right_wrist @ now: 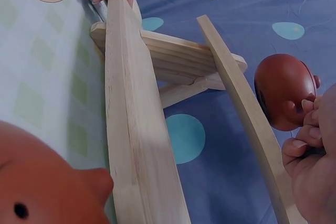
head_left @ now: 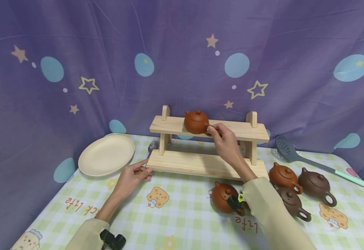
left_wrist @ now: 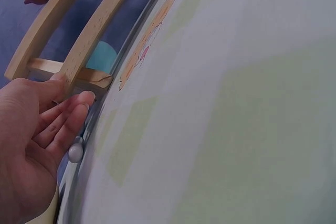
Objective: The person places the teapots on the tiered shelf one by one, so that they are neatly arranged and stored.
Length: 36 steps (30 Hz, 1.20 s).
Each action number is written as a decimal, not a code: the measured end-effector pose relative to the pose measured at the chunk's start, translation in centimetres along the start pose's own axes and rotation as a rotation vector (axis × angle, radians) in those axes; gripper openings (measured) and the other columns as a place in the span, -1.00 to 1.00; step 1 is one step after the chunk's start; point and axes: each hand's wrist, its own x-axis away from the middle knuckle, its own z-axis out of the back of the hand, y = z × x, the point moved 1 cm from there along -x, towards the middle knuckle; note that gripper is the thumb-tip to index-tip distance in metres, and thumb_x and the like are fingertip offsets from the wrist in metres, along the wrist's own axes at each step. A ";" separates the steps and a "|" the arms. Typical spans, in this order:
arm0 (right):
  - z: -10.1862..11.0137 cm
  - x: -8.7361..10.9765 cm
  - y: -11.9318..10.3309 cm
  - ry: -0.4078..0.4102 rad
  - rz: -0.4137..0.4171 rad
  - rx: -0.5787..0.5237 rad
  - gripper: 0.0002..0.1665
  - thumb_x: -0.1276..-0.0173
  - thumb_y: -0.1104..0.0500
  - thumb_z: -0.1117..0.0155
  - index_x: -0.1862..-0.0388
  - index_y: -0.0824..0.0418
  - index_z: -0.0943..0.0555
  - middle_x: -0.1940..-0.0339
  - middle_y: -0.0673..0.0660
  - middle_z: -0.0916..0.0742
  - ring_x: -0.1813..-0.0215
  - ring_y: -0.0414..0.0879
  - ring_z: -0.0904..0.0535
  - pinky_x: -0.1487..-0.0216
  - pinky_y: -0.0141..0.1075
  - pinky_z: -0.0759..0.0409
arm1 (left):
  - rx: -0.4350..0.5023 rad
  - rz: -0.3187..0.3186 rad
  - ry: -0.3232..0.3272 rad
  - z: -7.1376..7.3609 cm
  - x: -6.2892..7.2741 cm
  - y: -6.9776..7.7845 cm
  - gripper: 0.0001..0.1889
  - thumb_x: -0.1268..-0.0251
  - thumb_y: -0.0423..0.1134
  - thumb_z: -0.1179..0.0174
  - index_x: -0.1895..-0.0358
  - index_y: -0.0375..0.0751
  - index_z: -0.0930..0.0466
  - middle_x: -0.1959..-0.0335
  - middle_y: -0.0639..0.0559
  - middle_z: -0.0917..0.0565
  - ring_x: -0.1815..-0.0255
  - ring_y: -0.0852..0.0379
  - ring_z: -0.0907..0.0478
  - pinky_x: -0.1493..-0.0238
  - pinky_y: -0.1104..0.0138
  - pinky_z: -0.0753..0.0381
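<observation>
My right hand (head_left: 227,143) pinches the handle of a reddish-brown clay teapot (head_left: 196,122). The teapot is upright at the upper board of a two-tier wooden shelf (head_left: 197,163), its spout pointing left. Whether its base touches the board, I cannot tell. At the shelf's lower left corner, my left hand (head_left: 134,178) grips the end of the lower board, thumb on top and fingers beneath in the left wrist view. Another reddish-brown teapot (head_left: 222,198) stands in front of the shelf, partly hidden by the right wrist's camera.
Right of the shelf stand a reddish-brown teapot (head_left: 282,175) and two dark brown teapots (head_left: 314,184). Behind them lies a slotted turner (head_left: 307,161) with a mint handle. A cream plate (head_left: 107,156) and a metal spoon (head_left: 152,146) lie left. A purple curtain (head_left: 182,62) hangs behind.
</observation>
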 end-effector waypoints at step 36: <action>-1.0 -1.3 -0.9 -0.060 -0.096 -0.014 -0.74 -0.65 0.15 -0.13 -0.04 0.33 -0.62 0.63 0.01 -0.48 0.62 -0.19 -0.25 0.61 -0.33 -0.18 | -0.039 0.000 0.016 -0.1 -0.1 -0.3 -0.46 -0.49 -0.30 -0.30 -0.42 -0.46 -0.44 0.24 -0.24 -0.77 0.36 0.01 -0.78 0.21 0.33 -0.81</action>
